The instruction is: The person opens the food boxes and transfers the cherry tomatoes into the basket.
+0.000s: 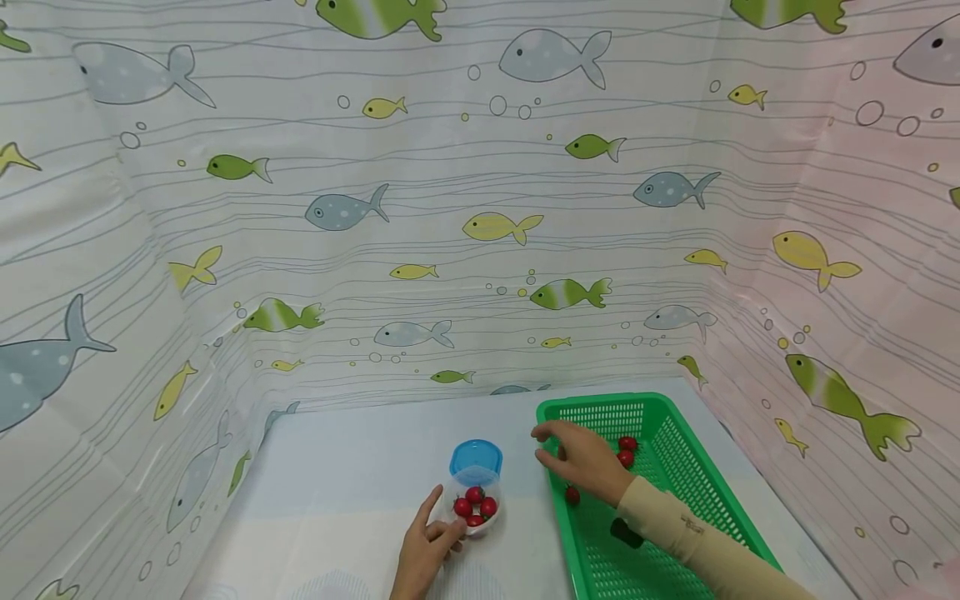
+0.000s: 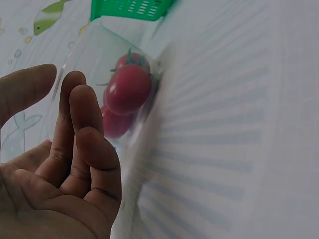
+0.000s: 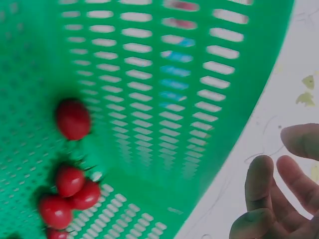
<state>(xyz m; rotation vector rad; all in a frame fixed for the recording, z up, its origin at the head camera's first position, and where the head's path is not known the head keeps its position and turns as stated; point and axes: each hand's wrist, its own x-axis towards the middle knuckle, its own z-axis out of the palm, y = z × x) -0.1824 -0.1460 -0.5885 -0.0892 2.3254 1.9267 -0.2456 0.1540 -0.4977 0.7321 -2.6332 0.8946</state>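
A clear plastic container (image 1: 491, 525) with several small red tomatoes (image 1: 476, 495) stands on the white table. My left hand (image 1: 427, 546) is at its near left side, fingers loosely bent. In the left wrist view, the fingertips overlap the container wall; firm contact cannot be told. My right hand (image 1: 581, 454) hovers over the left rim of a green basket (image 1: 562, 533), holding nothing, thumb and fingers apart. Below it, red tomatoes (image 3: 73, 118) lie in the basket, some clustered near one end in the right wrist view.
A blue lid (image 1: 477, 458) lies just behind the container. The basket's slotted walls rise to the right of the container. Fish-patterned sheeting (image 1: 495, 225) surrounds the table at the back and both sides. A black device (image 1: 626, 532) shows beneath the right wrist.
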